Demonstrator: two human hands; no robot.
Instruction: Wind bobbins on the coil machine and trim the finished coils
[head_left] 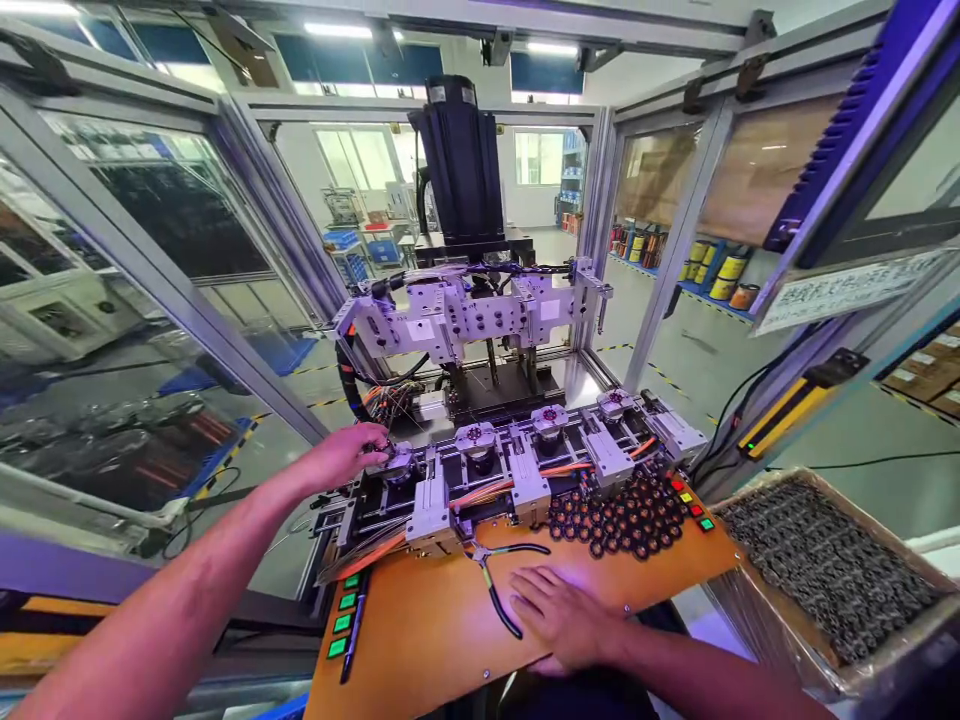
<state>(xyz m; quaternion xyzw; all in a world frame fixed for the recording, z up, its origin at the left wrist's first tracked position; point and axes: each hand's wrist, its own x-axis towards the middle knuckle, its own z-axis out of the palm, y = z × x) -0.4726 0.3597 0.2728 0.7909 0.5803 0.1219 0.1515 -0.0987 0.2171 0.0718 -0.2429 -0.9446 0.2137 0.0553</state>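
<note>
My left hand [346, 455] reaches forward to the leftmost fixture [397, 462] of a row of round winding fixtures on the machine, its fingers curled over a small part there. My right hand [561, 615] lies flat, palm down, on the orange work panel [427, 630], holding nothing. Black-handled pliers [495, 570] lie on the panel just left of that hand. A heap of small dark ring-shaped coils [622, 515] sits on the panel ahead of my right hand.
A box [825, 570] full of small dark parts stands at the right. Green buttons [341, 620] line the panel's left edge, red and green ones [694, 505] its right. A black motor [461, 160] and metal tooling head [472, 310] stand behind the fixtures. Glass guard panels enclose the machine.
</note>
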